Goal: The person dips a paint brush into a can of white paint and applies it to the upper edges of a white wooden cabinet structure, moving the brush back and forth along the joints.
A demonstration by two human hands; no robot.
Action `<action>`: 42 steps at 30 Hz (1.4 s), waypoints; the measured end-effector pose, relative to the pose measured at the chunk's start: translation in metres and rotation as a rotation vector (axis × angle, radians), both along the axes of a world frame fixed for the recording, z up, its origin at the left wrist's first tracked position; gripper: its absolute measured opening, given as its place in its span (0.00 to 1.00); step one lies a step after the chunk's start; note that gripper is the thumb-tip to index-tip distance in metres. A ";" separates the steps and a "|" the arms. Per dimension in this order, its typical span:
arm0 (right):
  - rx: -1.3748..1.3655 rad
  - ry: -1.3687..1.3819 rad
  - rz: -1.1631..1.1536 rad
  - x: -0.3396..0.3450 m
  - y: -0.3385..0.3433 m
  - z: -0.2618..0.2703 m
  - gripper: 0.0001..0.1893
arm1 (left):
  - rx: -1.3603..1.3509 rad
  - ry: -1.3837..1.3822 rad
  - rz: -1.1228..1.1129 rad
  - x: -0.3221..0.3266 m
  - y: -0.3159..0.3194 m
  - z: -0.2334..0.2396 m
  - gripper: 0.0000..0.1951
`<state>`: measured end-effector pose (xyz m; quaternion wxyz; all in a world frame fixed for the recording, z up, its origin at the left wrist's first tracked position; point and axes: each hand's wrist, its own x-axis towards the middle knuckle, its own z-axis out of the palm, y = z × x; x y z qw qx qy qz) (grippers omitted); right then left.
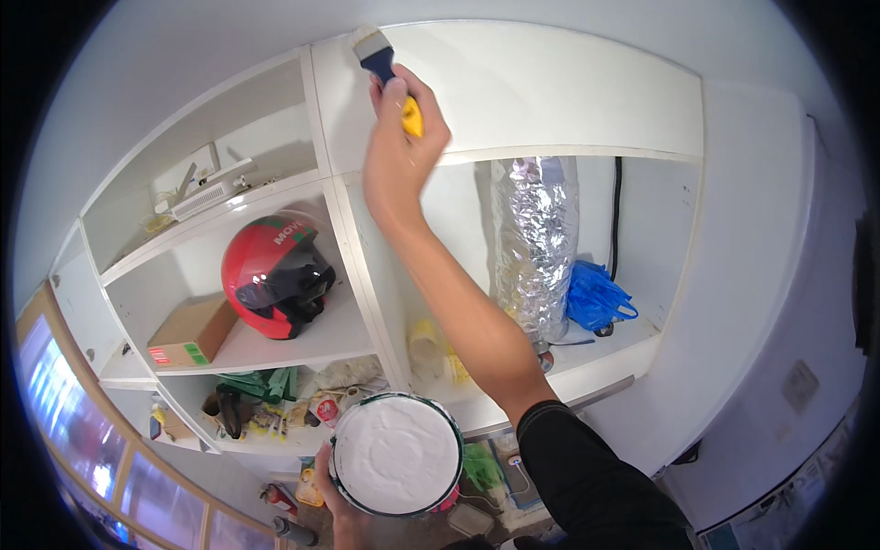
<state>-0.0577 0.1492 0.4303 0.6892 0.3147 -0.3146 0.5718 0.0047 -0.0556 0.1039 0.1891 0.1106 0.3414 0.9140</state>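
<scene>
My right hand (405, 137) is raised and wrapped around the handle of a flat paintbrush (375, 55), which is dark blue and yellow. White shows on the bristles, whose tip is at the top edge of a white cabinet panel (536, 89), by the ceiling; whether they touch it I cannot tell. Low in front of me, my left hand (337, 488) grips the left side of a round tub of white paint (397, 454) with a dark green rim. Thick paint with a swirled surface fills the tub's mouth. The tub hides most of that hand's fingers.
Left shelves hold a red helmet (275, 275), a cardboard box (192, 331) and a white device (210, 196). Right of my forearm stand a foil-covered duct (536, 240) and a blue plastic bag (597, 295). Below are a fire extinguisher (278, 496) and a grey bottle (294, 531).
</scene>
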 end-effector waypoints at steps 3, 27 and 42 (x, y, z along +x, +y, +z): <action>0.002 -0.096 -0.039 0.038 0.015 -0.047 0.15 | -0.032 0.013 0.003 -0.004 0.000 0.001 0.31; 0.570 -1.306 -0.390 0.211 0.071 -0.207 0.11 | 0.028 -0.125 -0.378 -0.021 0.055 -0.018 0.29; 1.071 -1.350 -0.532 0.193 0.042 -0.214 0.13 | -0.073 0.013 -0.352 -0.015 0.053 -0.021 0.32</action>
